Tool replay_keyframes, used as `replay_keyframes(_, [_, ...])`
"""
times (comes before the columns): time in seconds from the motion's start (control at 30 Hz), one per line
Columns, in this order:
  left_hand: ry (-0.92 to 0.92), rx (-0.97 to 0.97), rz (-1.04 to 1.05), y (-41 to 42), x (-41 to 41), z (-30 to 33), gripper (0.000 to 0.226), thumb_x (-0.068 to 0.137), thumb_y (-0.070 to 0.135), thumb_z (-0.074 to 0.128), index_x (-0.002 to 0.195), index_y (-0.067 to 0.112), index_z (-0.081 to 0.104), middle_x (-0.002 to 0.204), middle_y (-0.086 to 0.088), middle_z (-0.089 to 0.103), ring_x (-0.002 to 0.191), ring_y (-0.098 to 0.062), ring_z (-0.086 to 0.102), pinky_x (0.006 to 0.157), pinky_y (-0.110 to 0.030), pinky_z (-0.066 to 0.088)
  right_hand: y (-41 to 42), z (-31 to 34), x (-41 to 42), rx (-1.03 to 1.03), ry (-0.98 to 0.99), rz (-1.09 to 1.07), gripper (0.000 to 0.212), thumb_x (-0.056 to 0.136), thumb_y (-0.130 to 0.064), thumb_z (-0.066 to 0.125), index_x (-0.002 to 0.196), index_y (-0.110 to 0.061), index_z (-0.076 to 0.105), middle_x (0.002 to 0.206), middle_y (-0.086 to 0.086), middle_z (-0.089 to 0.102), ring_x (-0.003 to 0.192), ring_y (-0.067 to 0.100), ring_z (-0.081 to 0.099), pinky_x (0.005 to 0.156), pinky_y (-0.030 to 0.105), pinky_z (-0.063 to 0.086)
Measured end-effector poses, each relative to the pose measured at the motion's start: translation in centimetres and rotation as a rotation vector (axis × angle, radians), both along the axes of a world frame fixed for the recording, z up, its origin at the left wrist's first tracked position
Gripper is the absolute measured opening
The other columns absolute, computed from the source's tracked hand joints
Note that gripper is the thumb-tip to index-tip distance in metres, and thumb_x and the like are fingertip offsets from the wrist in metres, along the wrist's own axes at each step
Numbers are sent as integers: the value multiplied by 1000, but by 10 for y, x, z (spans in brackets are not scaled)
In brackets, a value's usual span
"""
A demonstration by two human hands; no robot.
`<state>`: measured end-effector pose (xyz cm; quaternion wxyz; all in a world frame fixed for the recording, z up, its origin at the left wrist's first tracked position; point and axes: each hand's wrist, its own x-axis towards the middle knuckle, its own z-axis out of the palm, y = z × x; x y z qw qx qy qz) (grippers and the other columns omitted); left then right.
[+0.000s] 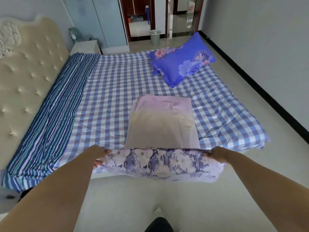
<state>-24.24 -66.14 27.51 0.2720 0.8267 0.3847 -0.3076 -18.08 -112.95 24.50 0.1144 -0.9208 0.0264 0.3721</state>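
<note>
A bare pale pillow (161, 124), pink at its far end, lies on the checked bedsheet (117, 91) near the bed's front edge. A purple and white floral pillowcase (160, 164) is bunched across the pillow's near end. My left hand (100, 155) grips the left side of the pillowcase opening. At the opposite side, my right hand (217, 154) grips the opening's right end. Both arms reach forward from the bottom of the view.
A blue floral pillow (182, 61) lies at the bed's far right corner. A striped sheet (55, 114) runs along the tufted cream headboard (25, 72) on the left. A bin (155, 37) stands by the doorway. Pale floor lies in front and to the right.
</note>
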Motion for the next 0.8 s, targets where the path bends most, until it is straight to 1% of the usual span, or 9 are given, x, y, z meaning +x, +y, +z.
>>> replay_keyframes(0.07, [-141,-110,162,4,12,-9,31,94,36,56,100,7,63,45,-5,44,32,-15,35,40,-17,30,0,1,10,-14,-146,39,37,99,-41,43,74,-14,51,72,1,51,62,14,49,54,22,34])
replay_keyframes(0.13, [-253,-196,263,5,27,-14,25,95,34,56,100,11,64,49,-7,52,36,-17,44,38,-18,33,3,-1,22,-80,-225,60,35,100,-40,37,92,-12,57,80,1,54,73,18,54,63,25,41])
replay_keyframes(0.23, [-370,-194,341,11,56,-22,33,88,38,65,101,8,60,78,-15,66,64,-25,66,51,-32,53,13,-6,49,-169,-279,25,30,101,-33,32,111,-18,57,82,-1,54,77,21,54,67,29,45])
replay_keyframes(0.37, [-358,-273,406,26,106,-43,37,90,39,63,103,6,56,79,-15,65,74,-31,68,72,-43,57,37,-18,91,-286,-315,-58,37,99,-47,28,102,-22,56,95,4,59,97,26,56,86,39,48])
replay_keyframes(0.47, [-357,-309,391,38,147,-62,35,91,37,62,103,6,53,77,-12,61,66,-26,64,67,-40,56,53,-31,126,-409,-308,-56,42,97,-52,29,110,-24,58,112,6,60,111,27,51,93,40,41])
replay_keyframes(0.53, [-361,-307,350,44,172,-76,32,91,36,61,98,5,55,76,-10,60,68,-27,63,75,-43,55,61,-45,147,-450,-244,-73,41,97,-49,34,109,-20,60,108,5,62,108,26,52,92,39,40])
replay_keyframes(0.63, [-359,-254,262,49,203,-101,31,94,34,57,77,9,54,82,-14,59,82,-34,65,84,-47,54,74,-64,170,-501,-199,-73,27,96,-34,44,111,-21,62,108,4,61,108,25,52,93,38,37])
replay_keyframes(0.7, [-379,-195,216,49,217,-117,37,96,33,53,67,12,47,71,-12,54,73,-31,60,73,-42,53,81,-74,182,-544,-222,-75,28,92,-19,46,114,-24,62,114,3,58,115,25,48,98,40,35])
replay_keyframes(0.8, [-407,-120,189,49,237,-136,40,99,32,48,66,8,45,66,-16,50,57,-25,41,57,-34,34,82,-88,201,-575,-304,-77,34,89,-11,47,114,-28,63,121,2,55,123,25,41,108,44,26])
